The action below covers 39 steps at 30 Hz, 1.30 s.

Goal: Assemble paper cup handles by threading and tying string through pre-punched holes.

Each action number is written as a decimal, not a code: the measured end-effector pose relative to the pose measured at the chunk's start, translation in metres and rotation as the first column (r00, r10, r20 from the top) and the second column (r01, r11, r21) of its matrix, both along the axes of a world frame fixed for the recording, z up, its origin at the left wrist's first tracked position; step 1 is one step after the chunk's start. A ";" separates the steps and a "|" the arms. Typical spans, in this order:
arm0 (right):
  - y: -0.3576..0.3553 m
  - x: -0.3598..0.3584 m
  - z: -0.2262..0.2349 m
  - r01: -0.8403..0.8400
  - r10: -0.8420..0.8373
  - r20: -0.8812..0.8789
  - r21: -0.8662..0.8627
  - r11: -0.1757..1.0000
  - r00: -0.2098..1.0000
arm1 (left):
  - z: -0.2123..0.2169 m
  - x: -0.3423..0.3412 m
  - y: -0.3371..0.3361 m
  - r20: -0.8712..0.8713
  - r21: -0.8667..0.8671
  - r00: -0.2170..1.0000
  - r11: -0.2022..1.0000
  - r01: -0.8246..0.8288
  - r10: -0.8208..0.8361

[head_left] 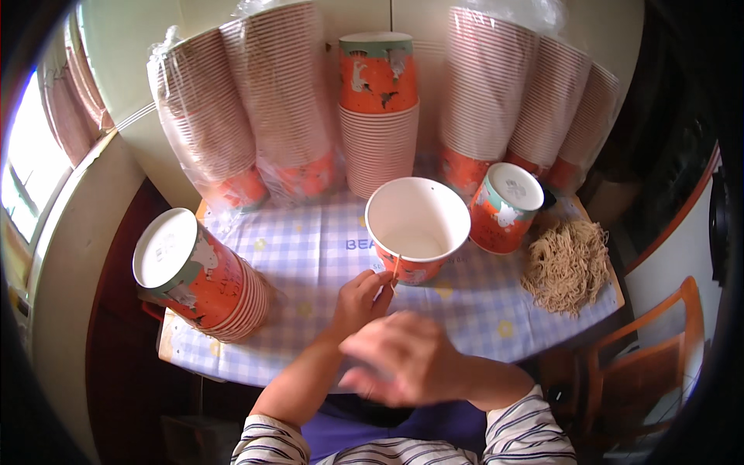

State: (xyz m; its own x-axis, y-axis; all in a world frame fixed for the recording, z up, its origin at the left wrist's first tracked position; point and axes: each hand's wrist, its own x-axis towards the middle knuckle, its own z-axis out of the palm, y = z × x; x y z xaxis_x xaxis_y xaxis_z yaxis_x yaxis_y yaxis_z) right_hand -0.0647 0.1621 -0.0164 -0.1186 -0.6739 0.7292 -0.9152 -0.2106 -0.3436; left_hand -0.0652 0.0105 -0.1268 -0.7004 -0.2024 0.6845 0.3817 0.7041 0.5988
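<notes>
An orange and green paper bucket (415, 221) stands upright, mouth up, in the middle of the table, its white inside visible. At its near rim my left hand (364, 301) pinches a thin beige cord (397, 269) that lies against the bucket's outer wall. Closer to my body, my right hand (407, 358) is blurred by motion; its thumb and fingers look apart, and nothing shows between them. Farther right lies a tangled heap of similar beige cords (570, 267).
An upside-down stack of buckets (205, 279) leans at the left. Another upturned bucket (508, 208) stands beside the cord heap. Behind are a tall bucket stack (378, 116) and several plastic-wrapped stacks (279, 93). A checked cloth (310, 263) covers the table. A wooden chair (643, 356) is at the right.
</notes>
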 end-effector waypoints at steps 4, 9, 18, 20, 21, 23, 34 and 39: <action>-0.019 0.048 0.049 -0.344 0.339 -0.124 -0.025 0.939 0.933 | -0.002 -0.001 0.000 0.018 -0.016 0.998 0.998 -0.062 0.062; -0.042 0.061 0.077 -0.739 0.657 0.433 0.034 0.673 0.618 | -0.002 -0.003 -0.006 -0.091 0.023 0.996 1.000 -0.012 0.014; 0.018 0.034 0.098 -0.228 0.222 -0.327 0.019 0.973 0.919 | -0.004 0.001 -0.001 -0.103 0.078 0.993 0.995 0.068 -0.060; 0.020 0.036 0.098 -0.190 0.198 -0.345 0.057 0.980 0.918 | -0.002 0.001 -0.003 -0.092 0.075 0.996 0.997 0.019 -0.012; 0.014 0.038 0.092 -0.252 0.242 -0.276 0.001 0.968 0.930 | -0.003 0.000 0.002 -0.089 0.090 0.996 0.995 0.038 -0.030; -0.002 0.049 0.080 -0.357 0.341 -0.130 -0.121 0.926 0.931 | -0.001 0.000 0.003 -0.048 0.089 0.999 0.996 0.016 -0.012; 0.004 0.043 0.080 -0.531 0.570 0.424 -0.219 0.818 0.703 | -0.002 0.001 -0.002 -0.110 0.023 0.994 0.999 -0.025 0.028; 0.044 0.024 0.049 -0.321 0.290 -0.297 -0.061 0.945 0.910 | -0.003 0.001 0.000 -0.117 0.032 0.993 0.999 0.012 -0.008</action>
